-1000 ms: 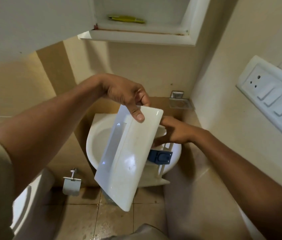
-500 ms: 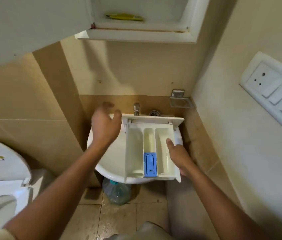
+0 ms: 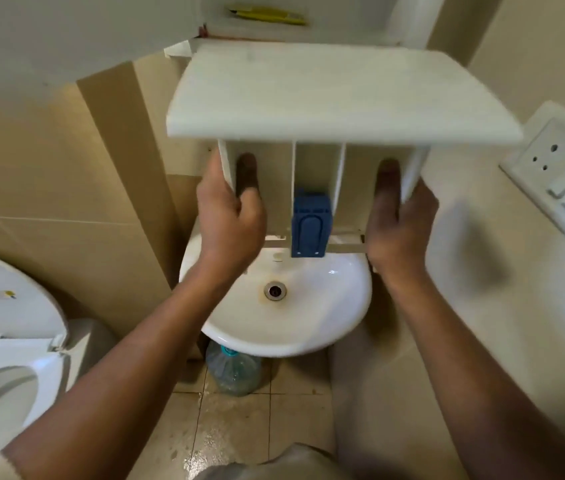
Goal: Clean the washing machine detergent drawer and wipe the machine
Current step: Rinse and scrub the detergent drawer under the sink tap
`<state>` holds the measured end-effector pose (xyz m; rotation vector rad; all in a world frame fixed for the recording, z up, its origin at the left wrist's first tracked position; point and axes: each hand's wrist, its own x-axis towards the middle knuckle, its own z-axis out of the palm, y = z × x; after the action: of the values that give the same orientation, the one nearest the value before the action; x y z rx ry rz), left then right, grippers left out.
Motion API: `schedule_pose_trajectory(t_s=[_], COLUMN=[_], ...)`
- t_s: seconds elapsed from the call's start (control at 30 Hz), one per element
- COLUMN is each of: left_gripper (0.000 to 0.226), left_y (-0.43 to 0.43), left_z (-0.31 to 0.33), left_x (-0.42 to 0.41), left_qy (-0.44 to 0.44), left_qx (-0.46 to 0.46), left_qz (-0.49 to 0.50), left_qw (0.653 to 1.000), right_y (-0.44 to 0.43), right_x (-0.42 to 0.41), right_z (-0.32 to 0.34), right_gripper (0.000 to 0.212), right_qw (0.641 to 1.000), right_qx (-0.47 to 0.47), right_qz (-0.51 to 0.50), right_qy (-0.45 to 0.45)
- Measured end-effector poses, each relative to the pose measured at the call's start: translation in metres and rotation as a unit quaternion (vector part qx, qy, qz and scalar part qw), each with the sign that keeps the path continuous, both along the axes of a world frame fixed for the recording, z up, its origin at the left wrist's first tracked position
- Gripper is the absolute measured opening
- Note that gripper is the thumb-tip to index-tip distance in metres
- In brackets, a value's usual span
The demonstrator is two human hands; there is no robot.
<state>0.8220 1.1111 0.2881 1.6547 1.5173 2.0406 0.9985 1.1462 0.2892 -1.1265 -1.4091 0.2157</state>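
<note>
I hold the white detergent drawer (image 3: 326,95) up in the air above the white sink (image 3: 309,320), its wide front panel toward the camera and on top. Its compartments hang below the panel, with a blue insert (image 3: 310,225) in the middle one. My left hand (image 3: 231,216) grips the drawer's left side wall, thumb inside the left compartment. My right hand (image 3: 399,220) grips the right side wall the same way. The washing machine is not in view.
A toilet (image 3: 7,344) with raised lid stands at the left. A clear water bottle (image 3: 232,372) sits on the wet tiled floor under the sink. A switch panel (image 3: 558,171) is on the right wall, and an open wall cabinet (image 3: 309,19) with a yellow item hangs overhead.
The drawer lay flat across the sink half a second ago with only my right hand on it. Now both hands have lifted it up, tilted so the front panel faces me.
</note>
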Motion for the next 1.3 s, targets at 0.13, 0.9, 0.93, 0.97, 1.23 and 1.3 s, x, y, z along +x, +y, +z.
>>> schedule_pose_trajectory(t_s=[0.13, 0.9, 0.93, 0.97, 1.23, 1.3], left_gripper=[0.02, 0.03, 0.031, 0.03, 0.017, 0.014], left_y=[0.005, 0.007, 0.003, 0.001, 0.019, 0.012], left_z=[-0.089, -0.151, -0.164, -0.169, -0.019, 0.001], left_x=[-0.004, -0.012, -0.013, -0.013, 0.007, 0.011], left_qy=[-0.029, -0.05, -0.056, -0.073, -0.043, 0.006], left_qx=[-0.31, -0.653, -0.68, -0.676, -0.205, -0.077], left_qz=[0.013, -0.015, -0.02, -0.025, -0.027, -0.05], left_qw=[0.95, 0.756, 0.731, 0.732, 0.977, 0.996], right_y=[0.003, -0.005, -0.007, -0.004, 0.031, 0.016], right_x=[-0.005, 0.003, 0.007, 0.01, 0.02, 0.019], right_z=[-0.108, -0.169, -0.179, -0.184, -0.023, -0.009], right_gripper=[0.037, 0.016, 0.013, 0.011, 0.023, 0.024], right_qw=[0.948, 0.75, 0.733, 0.738, 0.977, 0.996], right_qx=[-0.317, -0.645, -0.663, -0.659, -0.211, -0.065], right_qz=[0.007, 0.097, 0.097, 0.095, 0.018, 0.013], right_qy=[-0.026, -0.104, -0.114, -0.112, -0.015, 0.052])
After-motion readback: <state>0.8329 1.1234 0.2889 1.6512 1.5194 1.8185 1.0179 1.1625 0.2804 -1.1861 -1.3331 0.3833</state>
